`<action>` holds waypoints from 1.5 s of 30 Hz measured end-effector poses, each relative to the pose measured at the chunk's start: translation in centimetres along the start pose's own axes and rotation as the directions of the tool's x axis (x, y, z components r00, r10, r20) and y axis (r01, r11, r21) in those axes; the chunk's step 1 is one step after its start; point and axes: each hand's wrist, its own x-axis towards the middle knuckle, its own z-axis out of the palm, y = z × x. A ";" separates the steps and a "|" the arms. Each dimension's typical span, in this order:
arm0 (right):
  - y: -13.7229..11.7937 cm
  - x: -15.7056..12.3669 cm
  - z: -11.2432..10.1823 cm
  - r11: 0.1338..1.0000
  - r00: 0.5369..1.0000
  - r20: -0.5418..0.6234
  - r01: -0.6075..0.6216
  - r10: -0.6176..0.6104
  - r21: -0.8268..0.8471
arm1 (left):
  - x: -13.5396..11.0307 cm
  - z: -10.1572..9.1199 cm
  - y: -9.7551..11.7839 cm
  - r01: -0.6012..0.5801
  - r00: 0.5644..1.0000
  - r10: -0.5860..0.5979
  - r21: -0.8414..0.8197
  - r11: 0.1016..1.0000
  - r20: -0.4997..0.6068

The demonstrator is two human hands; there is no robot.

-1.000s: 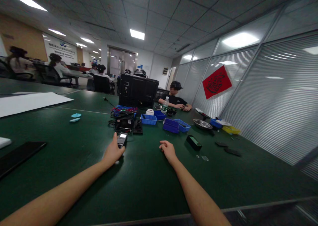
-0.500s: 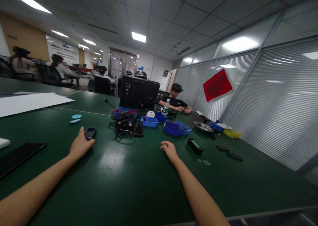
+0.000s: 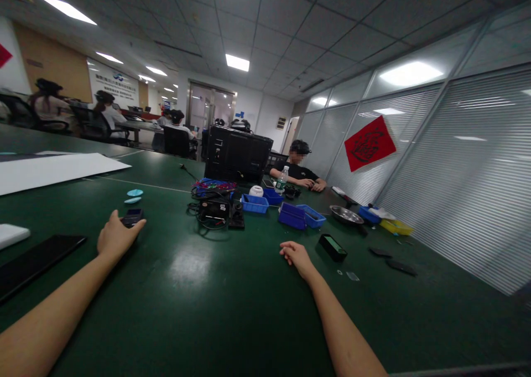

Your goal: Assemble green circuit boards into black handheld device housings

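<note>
My left hand reaches out over the green table at the left, its fingers closed on a small dark handheld device that rests on the tabletop. My right hand lies on the table near the middle, fingers loosely curled with nothing in them. A small black box sits just right of my right hand. Two light blue discs lie beyond the device.
A black slab, a white item and a white sheet lie at the left. Ahead are a cabled black unit, blue trays, a white ball, a metal bowl and a black case. A seated person works beyond.
My left hand has carried the small dark device from the middle of the table out to the left. The right hand has stayed where it was.
</note>
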 end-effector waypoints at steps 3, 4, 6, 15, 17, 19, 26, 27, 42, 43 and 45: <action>0.3 0.2 0.1 1.000 1.000 0.010 -0.003 0.003 -0.017 | 0.0 0.0 0.1 0.028 0.999 -0.029 0.028 0.999 0.033; 0.3 0.3 0.2 1.000 1.000 0.013 -0.004 0.004 -0.023 | -0.1 -0.1 0.2 0.028 0.998 -0.030 0.043 0.999 0.055; 0.2 0.2 0.2 0.999 1.000 0.016 -0.002 0.002 -0.036 | -0.4 -0.3 0.6 0.004 0.994 -0.012 0.070 0.998 0.110; -0.2 0.0 0.5 0.993 1.000 0.002 -0.010 0.010 -0.119 | -3.1 1.1 3.3 -0.341 0.861 0.308 0.010 0.940 0.405; -0.1 0.1 0.5 0.989 1.000 0.003 -0.005 0.005 -0.147 | -4.1 2.4 4.0 -0.404 0.805 0.384 -0.057 0.913 0.453; 0.0 0.2 0.6 0.982 1.000 0.008 0.019 -0.018 -0.186 | -5.4 3.6 4.8 -0.437 0.759 0.439 -0.124 0.891 0.481; 0.6 0.6 0.8 0.938 0.996 0.030 0.087 -0.081 -0.336 | -10.2 7.3 8.9 -0.453 0.700 0.523 -0.263 0.852 0.487; 0.6 0.6 0.9 0.929 0.996 0.026 0.086 -0.082 -0.359 | -10.9 8.0 9.7 -0.458 0.703 0.530 -0.269 0.847 0.474; -3.6 -3.6 7.5 0.720 0.972 -0.068 0.120 -0.226 -0.683 | -15.5 14.2 13.0 -0.130 0.608 0.646 -0.744 0.655 0.462; -3.5 -3.6 7.5 0.696 0.973 -0.071 0.106 -0.221 -0.710 | -15.5 14.0 13.0 -0.117 0.613 0.641 -0.750 0.651 0.462; -3.2 -3.4 7.2 0.672 0.973 -0.087 0.082 -0.213 -0.736 | -15.6 13.6 13.0 -0.111 0.615 0.637 -0.749 0.654 0.465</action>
